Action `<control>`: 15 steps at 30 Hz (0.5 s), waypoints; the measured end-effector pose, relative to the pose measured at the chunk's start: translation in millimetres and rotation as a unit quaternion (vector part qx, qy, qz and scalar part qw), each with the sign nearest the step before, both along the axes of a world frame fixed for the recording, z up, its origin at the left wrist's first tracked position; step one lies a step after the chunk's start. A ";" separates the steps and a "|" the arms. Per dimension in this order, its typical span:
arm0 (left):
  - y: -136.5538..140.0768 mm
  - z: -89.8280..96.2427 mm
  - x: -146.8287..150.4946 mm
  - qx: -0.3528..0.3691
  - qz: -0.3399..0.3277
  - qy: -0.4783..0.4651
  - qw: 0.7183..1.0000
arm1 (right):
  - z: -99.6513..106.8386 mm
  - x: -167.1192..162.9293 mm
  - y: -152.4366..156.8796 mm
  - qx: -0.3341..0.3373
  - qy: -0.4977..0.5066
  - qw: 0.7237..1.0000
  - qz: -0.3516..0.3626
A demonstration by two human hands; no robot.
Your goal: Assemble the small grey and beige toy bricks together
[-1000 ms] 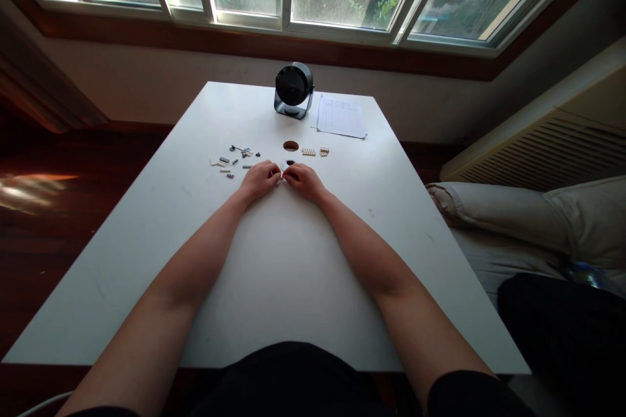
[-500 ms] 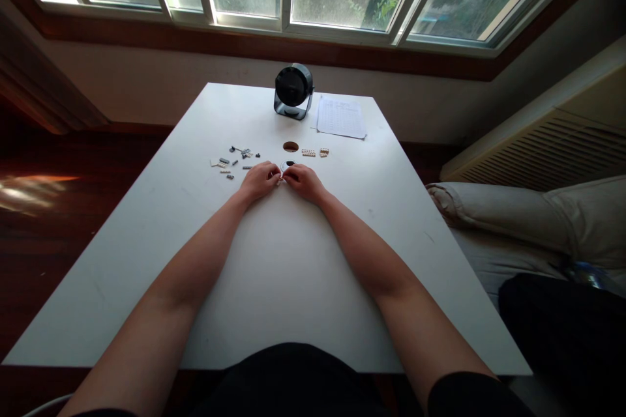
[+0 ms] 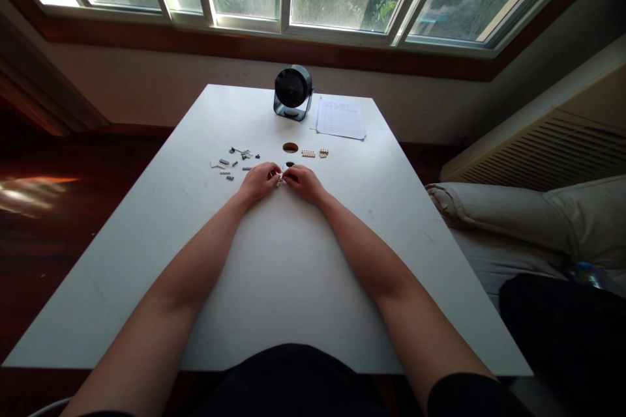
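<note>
My left hand (image 3: 261, 181) and my right hand (image 3: 303, 182) meet near the middle of the white table, fingertips almost touching. Both are closed in a pinch around a small whitish piece (image 3: 280, 181) that the fingers mostly cover. Just beyond the fingertips lies a round white piece with a dark centre (image 3: 289, 165), partly hidden by my right hand. Left of my left hand, several small grey, black and white building pieces (image 3: 223, 162) are scattered. Past my right hand sit a row of tan studded pieces (image 3: 308, 154) and a smaller tan cluster (image 3: 323, 153).
A round hole (image 3: 290, 148) opens in the white table (image 3: 293, 273) beyond my hands. Farther back stand a small black fan (image 3: 293, 91) and a printed sheet of paper (image 3: 341, 118). To the right is a beige sofa (image 3: 503, 212); windows line the far wall.
Both hands stay in nearly the same place, with only slight movement at the fingertips. The scattered pieces lie as before.
</note>
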State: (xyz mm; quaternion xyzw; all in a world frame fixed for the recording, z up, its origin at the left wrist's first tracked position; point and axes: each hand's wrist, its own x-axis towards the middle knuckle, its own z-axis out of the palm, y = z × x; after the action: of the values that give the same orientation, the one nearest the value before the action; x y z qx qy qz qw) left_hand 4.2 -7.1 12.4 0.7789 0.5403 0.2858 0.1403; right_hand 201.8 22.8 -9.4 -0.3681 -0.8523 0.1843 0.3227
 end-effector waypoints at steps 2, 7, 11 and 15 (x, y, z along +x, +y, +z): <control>0.0 0.0 -0.1 0.005 -0.002 0.001 1.000 | 0.3 0.0 -0.1 0.002 0.002 1.000 0.002; 0.7 -0.3 -0.4 0.005 -0.002 0.018 1.000 | 0.1 0.3 -0.3 0.001 0.001 1.000 0.001; 1.7 -1.8 -0.7 0.008 -0.002 0.019 1.000 | 0.6 0.0 -1.1 0.007 0.002 1.000 0.001; 1.8 -2.7 -0.9 0.010 -0.004 0.018 1.000 | 2.7 -0.3 -2.1 0.005 0.000 1.000 0.001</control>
State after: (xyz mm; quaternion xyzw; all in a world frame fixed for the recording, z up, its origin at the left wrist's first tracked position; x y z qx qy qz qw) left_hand 3.2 -5.3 9.7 0.7872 0.5371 0.2768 0.1237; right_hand 201.6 20.7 -6.7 -0.3653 -0.8538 0.1800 0.3244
